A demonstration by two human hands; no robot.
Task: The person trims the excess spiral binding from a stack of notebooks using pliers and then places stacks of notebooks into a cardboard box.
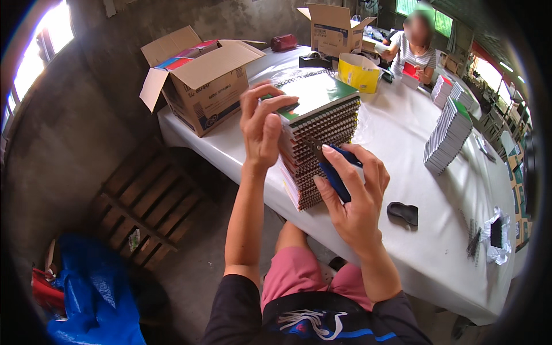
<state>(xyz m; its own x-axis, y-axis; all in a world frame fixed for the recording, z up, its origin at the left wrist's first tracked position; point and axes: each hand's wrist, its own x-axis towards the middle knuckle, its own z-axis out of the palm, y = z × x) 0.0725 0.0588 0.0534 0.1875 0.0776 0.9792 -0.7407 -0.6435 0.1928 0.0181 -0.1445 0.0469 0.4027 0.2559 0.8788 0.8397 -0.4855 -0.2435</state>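
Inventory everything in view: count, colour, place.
Table: 1, white, centre
Notebook stack: 1, green top, centre
Pliers: 1, blue handles, against stack
Other stacks: several, pale sides, right
Cardboard boxes: 2, brown, left and far
Open container: 1, yellow, beyond stack
Pouch: 1, red, between boxes
Small object: 1, black, right of pliers
Wires: several, grey, right
Pallet: 1, brown, left floor
Sheet: 1, blue, lower left
Person: 1, striped top, far side
Left hand: 1, bare, on stack
Right hand: 1, bare, gripping pliers

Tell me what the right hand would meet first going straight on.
With blue-handled pliers leading, the right hand would likely meet the dark coils of the notebook stack; the tips may already touch, depth is unclear.
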